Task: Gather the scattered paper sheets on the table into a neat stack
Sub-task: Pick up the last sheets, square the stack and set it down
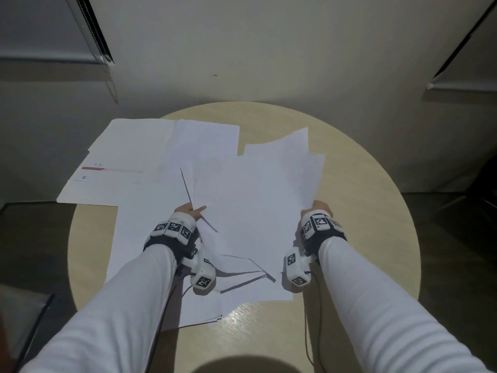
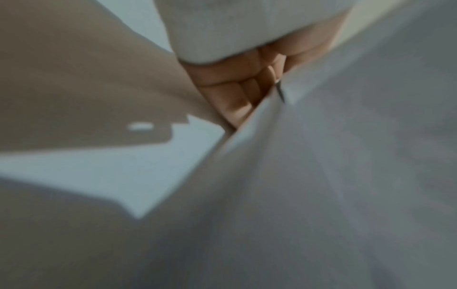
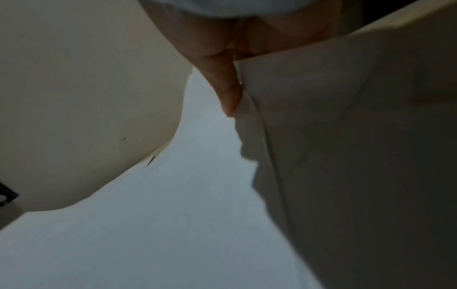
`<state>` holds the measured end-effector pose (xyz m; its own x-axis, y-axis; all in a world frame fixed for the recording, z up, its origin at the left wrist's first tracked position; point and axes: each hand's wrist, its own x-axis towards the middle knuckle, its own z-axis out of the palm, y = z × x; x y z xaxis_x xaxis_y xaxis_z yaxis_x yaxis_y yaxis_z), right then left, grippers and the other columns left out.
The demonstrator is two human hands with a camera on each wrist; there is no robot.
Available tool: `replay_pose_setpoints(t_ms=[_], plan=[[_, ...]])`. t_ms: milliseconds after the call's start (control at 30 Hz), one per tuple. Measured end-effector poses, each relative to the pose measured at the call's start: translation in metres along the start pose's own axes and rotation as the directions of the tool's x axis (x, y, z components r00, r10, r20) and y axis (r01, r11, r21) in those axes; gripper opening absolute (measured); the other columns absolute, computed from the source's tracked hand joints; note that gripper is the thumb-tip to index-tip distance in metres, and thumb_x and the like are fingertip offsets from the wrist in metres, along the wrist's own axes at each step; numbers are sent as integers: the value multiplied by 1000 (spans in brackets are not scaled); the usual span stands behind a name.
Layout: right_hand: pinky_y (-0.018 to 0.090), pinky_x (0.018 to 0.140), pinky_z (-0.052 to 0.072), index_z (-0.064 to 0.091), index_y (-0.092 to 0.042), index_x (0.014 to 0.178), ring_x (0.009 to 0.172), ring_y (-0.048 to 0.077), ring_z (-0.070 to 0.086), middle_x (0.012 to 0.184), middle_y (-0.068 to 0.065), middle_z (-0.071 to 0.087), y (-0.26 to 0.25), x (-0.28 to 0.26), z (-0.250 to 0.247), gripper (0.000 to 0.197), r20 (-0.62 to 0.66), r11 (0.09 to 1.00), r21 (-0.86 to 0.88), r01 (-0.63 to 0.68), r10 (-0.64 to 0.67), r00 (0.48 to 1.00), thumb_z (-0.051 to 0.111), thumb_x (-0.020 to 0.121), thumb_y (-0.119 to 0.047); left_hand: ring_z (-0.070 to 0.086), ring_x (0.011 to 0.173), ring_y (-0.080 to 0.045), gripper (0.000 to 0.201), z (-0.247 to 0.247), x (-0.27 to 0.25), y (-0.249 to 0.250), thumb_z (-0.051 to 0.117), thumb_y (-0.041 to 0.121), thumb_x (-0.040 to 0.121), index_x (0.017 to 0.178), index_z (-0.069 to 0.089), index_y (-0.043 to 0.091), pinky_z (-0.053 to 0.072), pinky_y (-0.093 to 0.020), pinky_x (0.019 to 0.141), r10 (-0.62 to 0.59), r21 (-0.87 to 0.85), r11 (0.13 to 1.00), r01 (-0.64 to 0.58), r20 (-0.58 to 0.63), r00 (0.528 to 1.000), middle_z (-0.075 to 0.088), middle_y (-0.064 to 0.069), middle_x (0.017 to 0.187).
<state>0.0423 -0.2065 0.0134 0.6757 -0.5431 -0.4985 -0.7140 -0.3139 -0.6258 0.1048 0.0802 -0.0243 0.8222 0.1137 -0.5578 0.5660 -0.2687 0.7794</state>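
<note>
A loose bundle of white paper sheets [image 1: 255, 200] is lifted above the round table, its far corners fanned out unevenly. My left hand [image 1: 192, 211] pinches the bundle's left edge, thumb on top; in the left wrist view the fingers [image 2: 237, 105] curl under the held paper [image 2: 346, 176]. My right hand [image 1: 316, 208] grips the bundle's right edge, and the right wrist view shows a finger [image 3: 230, 97] pressed against the sheets [image 3: 346, 156]. Other sheets [image 1: 150, 238] lie flat on the table below, and a printed sheet with a red bar [image 1: 107, 173] overhangs the far left edge.
The round beige table [image 1: 363, 211] stands against a pale wall. Bare tabletop shows at the right and along the near edge. Thin black cables [image 1: 306, 332] run from the wrist devices over the table's near edge. Dark floor surrounds the table.
</note>
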Motion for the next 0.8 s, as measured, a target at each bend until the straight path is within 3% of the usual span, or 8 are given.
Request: replay_pose_setpoints(t_ms=[167,267,333,400,467,567,667,800], plan=[[29,75,37,50,-3,83,91,29,52,93,14,56,3,9,-16,9,-69,988,-154,27,-38,997,48,91,-7,49,123,-32,60,-6,-5,14,49,43,90,133,47,1,36,-36,107,-83,62,995,81,31,996,47,-17,140],[27,75,37,55,-5,89,87,24,52,88,11,60,8,8,-15,6,27,994,-49,98,-97,995,49,89,-6,61,89,-26,69,-7,-11,22,51,66,78,123,54,15,47,-37,89,-163,-84,982,171,90,983,64,-12,102],[28,80,39,57,-4,114,95,27,57,104,11,62,11,4,-12,25,90,988,30,151,-153,984,51,91,-7,52,38,-16,52,-4,-23,24,62,41,84,122,54,6,43,-18,48,-106,-79,990,115,114,988,58,-9,51],[30,81,42,53,-4,124,100,30,59,106,10,61,13,1,-8,32,149,977,147,155,-177,973,52,92,-7,54,30,-12,39,3,-38,29,61,-1,84,121,49,0,35,-11,30,-10,-89,996,25,169,986,60,-7,49],[28,71,46,51,-2,125,93,26,58,102,9,60,15,-4,-5,32,188,944,300,139,-201,962,50,93,-2,66,66,-27,55,6,-28,25,61,-21,73,123,45,-5,47,-17,36,24,-147,989,7,202,979,62,-11,71],[27,63,52,47,2,127,95,29,59,92,5,61,19,-8,-11,34,203,844,532,72,-209,957,43,93,7,53,109,-34,71,1,-27,27,67,-19,66,130,42,-3,51,-40,83,47,-39,998,-42,162,986,56,-15,107],[24,68,54,44,4,131,97,27,58,102,13,63,18,-4,-20,41,138,900,430,78,-151,979,49,91,5,56,98,-37,54,-4,-28,24,66,-19,59,109,55,-1,45,-53,87,21,-101,995,4,245,969,64,-18,94],[34,90,47,52,1,125,113,34,57,124,16,59,4,4,-26,38,54,975,-217,55,-44,998,53,88,-2,55,79,-29,21,0,-24,27,57,-20,76,87,57,-2,50,-35,66,-55,13,998,54,180,982,65,-6,51]])
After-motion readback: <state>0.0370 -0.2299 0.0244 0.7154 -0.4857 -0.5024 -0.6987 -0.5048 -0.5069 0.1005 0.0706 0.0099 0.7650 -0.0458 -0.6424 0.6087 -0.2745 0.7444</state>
